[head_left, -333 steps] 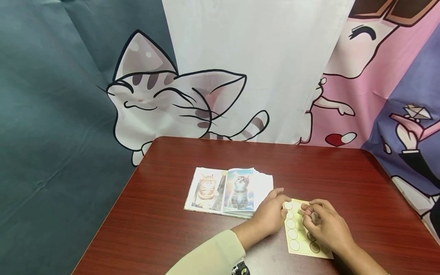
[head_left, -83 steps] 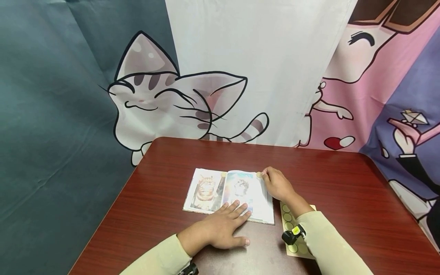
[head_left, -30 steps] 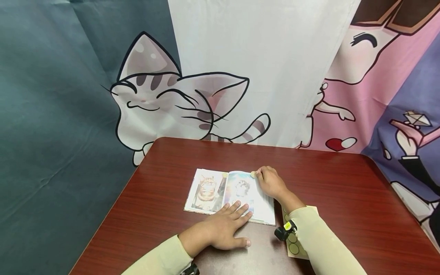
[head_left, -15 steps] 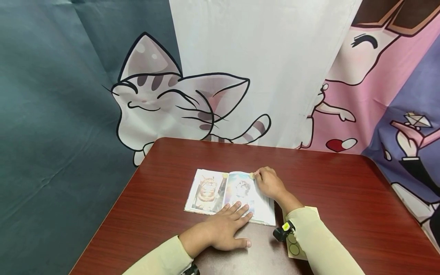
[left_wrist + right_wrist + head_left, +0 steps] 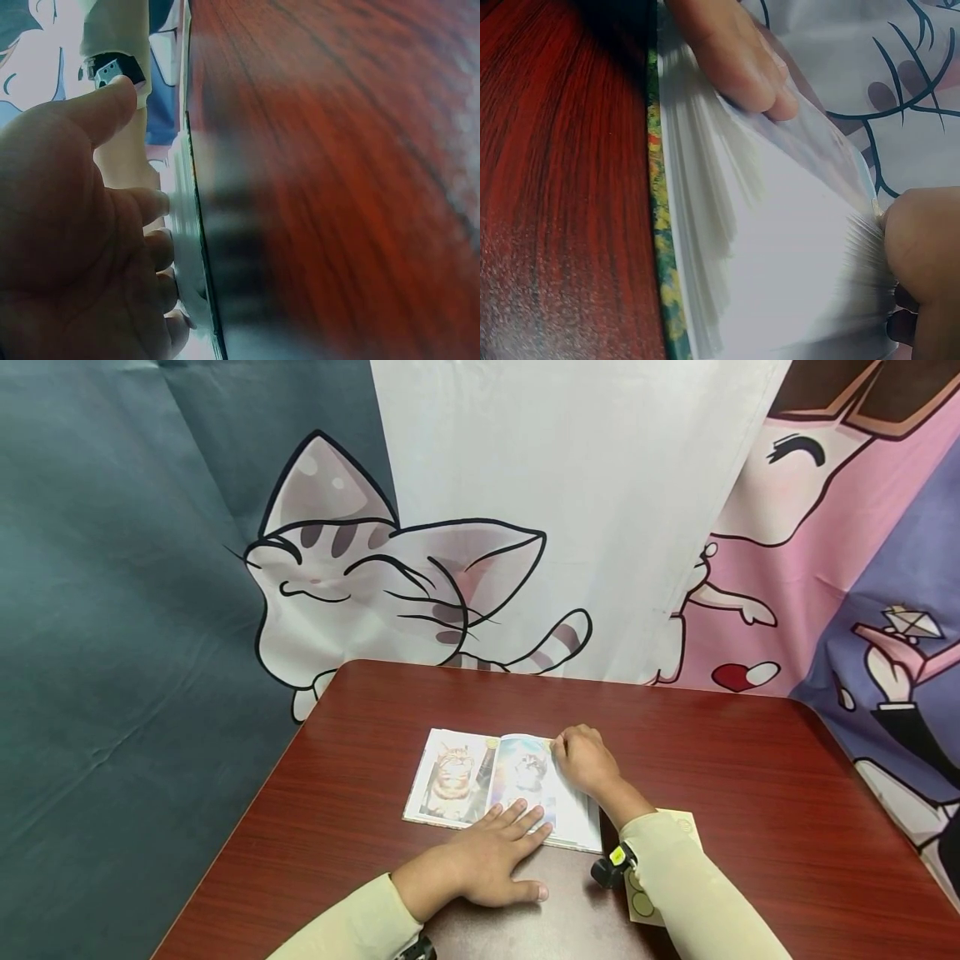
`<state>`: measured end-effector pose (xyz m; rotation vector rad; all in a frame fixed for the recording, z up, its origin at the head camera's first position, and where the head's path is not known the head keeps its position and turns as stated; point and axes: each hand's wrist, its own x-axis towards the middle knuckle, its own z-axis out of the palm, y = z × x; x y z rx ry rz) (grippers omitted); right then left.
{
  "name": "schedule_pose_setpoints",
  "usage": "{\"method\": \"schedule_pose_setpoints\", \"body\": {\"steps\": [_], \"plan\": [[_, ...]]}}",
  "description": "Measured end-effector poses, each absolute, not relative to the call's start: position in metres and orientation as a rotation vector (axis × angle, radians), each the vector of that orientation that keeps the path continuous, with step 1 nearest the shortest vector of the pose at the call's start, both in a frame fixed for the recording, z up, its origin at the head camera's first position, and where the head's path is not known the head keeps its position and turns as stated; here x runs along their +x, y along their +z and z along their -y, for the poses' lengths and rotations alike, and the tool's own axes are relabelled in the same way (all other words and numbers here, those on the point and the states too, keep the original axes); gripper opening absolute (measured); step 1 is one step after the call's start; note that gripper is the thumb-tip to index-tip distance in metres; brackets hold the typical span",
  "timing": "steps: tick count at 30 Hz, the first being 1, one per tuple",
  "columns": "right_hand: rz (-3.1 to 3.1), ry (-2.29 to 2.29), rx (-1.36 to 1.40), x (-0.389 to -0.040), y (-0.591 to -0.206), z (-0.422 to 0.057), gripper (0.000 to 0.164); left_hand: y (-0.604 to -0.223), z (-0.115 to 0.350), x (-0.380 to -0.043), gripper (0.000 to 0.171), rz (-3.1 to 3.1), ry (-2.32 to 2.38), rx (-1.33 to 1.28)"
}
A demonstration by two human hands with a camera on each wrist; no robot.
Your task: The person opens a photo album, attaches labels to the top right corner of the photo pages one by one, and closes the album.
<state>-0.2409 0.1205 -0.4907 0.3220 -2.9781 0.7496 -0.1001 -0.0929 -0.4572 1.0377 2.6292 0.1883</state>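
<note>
An open booklet (image 5: 576, 818) with a cat picture on each page lies on the table. My left hand (image 5: 491, 864) rests with spread fingers over the lower edge of the right page; in the left wrist view its fingertips (image 5: 169, 292) meet the page stack. At the top of the right page, my right hand (image 5: 588, 760) has curled fingers and pinches a round yellow sticker (image 5: 549, 745), mostly hidden by the fingertips. In the right wrist view the thumb (image 5: 922, 232) is right at the page corner. A similar round sticker (image 5: 492, 743) sits atop the left page.
A pale yellow sheet of round stickers (image 5: 643, 906) lies right of the booklet, partly under my right sleeve (image 5: 697, 877). The dark red table (image 5: 315, 860) extends around them. Behind its far edge hangs a cartoon-cat backdrop (image 5: 480, 443).
My right hand has left the sticker sheet and come to the booklet, then shifted slightly left with the sticker onto the picture's top right corner. My left hand has gone from the sheet to the page.
</note>
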Motion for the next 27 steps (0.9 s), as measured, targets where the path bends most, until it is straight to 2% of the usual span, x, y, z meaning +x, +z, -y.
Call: {"method": "schedule_pose_setpoints", "body": {"steps": [9,15,22,27], "plan": [[2.939,0.755,0.276,-0.24,-0.494,-0.119,0.018,-0.457,0.093,-0.1,0.087,-2.624,0.186,1.037],[2.924,0.874,0.222,-0.239,-0.495,-0.118,0.039,-0.457,0.093,-0.1,0.087,-2.626,0.182,1.039],[2.903,0.806,0.321,-0.234,-0.493,-0.121,0.023,-0.456,0.093,-0.099,0.086,-2.631,0.172,1.041],[2.782,0.739,0.532,-0.228,-0.49,-0.129,0.021,-0.456,0.093,-0.099,0.086,-2.632,0.169,1.048]]}}
